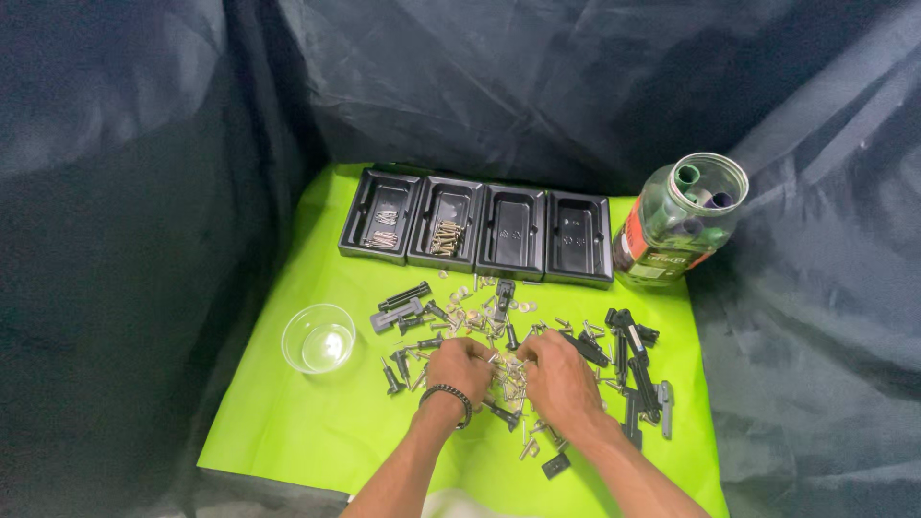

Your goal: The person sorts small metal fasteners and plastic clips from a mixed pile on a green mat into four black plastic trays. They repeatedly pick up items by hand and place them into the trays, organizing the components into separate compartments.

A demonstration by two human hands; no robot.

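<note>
Two bare forearms reach in from the bottom edge, seen from above, and meet over a scattered pile of small parts (508,374) in the middle of a bright green mat (288,422). The left hand (459,369), with a dark beaded bracelet (449,395) on its wrist, is palm down, fingers curled onto the pile. The right hand (559,379) lies just beside it, also palm down, fingers bent and pinching among small pale screws. Whether either hand actually holds a piece cannot be told, since the fingertips are hidden.

The pile mixes black plastic pieces, grey metal pieces and pale screws, too many to count.

At the far edge of the mat stand four black rectangular trays (475,230) in a row, touching side by side. The two on the left hold a few screws. To the right of the row lies one clear plastic jar (676,225), tilted, mouth open, with a red and green label. One clear round bowl (318,338) sits left of the pile. Dark cloth (144,192) surrounds everything.
</note>
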